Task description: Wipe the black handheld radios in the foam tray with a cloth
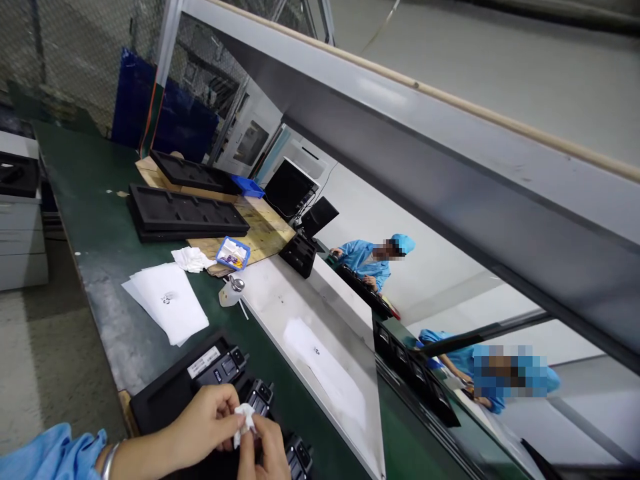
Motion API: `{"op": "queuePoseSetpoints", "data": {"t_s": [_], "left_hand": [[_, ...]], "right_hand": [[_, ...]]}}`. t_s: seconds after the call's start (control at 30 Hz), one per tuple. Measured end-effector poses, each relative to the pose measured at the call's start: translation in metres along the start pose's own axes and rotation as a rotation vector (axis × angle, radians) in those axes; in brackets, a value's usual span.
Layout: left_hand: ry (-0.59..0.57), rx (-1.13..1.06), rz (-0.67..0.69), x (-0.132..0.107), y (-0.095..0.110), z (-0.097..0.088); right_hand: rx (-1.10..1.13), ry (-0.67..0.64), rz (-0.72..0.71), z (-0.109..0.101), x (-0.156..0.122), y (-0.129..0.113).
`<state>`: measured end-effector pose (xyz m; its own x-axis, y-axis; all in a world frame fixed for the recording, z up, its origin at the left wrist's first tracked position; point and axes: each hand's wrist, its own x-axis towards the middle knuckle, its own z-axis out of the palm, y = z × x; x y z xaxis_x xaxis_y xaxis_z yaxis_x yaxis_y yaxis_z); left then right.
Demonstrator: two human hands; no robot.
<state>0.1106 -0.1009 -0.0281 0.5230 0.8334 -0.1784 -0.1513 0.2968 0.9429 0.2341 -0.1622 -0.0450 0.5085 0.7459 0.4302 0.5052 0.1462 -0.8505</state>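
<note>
My left hand (203, 423) and my right hand (265, 450) meet at the bottom edge, both pinched on a small white wipe (245, 419). They hover over a black tray (165, 397) that holds black handheld devices (227, 367) in a row. My left wrist wears a bangle and a blue sleeve. The fingers hide part of the device beneath them.
White paper sheets (167, 300) lie on the green bench (95, 220). Beyond them are stacked empty black trays (185, 213), a crumpled cloth (193, 259), a small blue parts bin (233, 253) and a dispenser bottle (231, 291). Two people in blue work across the line at right.
</note>
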Motion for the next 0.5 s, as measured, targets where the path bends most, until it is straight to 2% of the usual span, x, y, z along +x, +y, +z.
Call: {"op": "queuePoseSetpoints", "data": {"t_s": [0.07, 0.17, 0.27, 0.37, 0.43, 0.5], "left_hand": [[0.033, -0.039, 0.012, 0.001, 0.002, -0.01], [0.036, -0.079, 0.058, 0.002, 0.005, -0.028], [0.031, 0.044, 0.119, -0.001, 0.004, -0.048], [0.13, 0.354, 0.241, -0.006, -0.001, -0.064], [0.185, 0.516, 0.309, -0.008, -0.005, -0.071], [0.21, 0.611, 0.367, -0.009, -0.008, -0.073]], "right_hand": [[-0.037, -0.013, -0.152, 0.012, 0.002, -0.002], [-0.144, -0.083, -0.295, 0.026, 0.005, 0.004], [-0.228, -0.228, -0.382, 0.031, 0.018, 0.01], [-0.259, -0.382, -0.382, 0.035, 0.053, 0.007], [-0.296, -0.419, -0.351, 0.044, 0.089, -0.001], [-0.368, -0.41, -0.346, 0.062, 0.128, -0.011]]}}
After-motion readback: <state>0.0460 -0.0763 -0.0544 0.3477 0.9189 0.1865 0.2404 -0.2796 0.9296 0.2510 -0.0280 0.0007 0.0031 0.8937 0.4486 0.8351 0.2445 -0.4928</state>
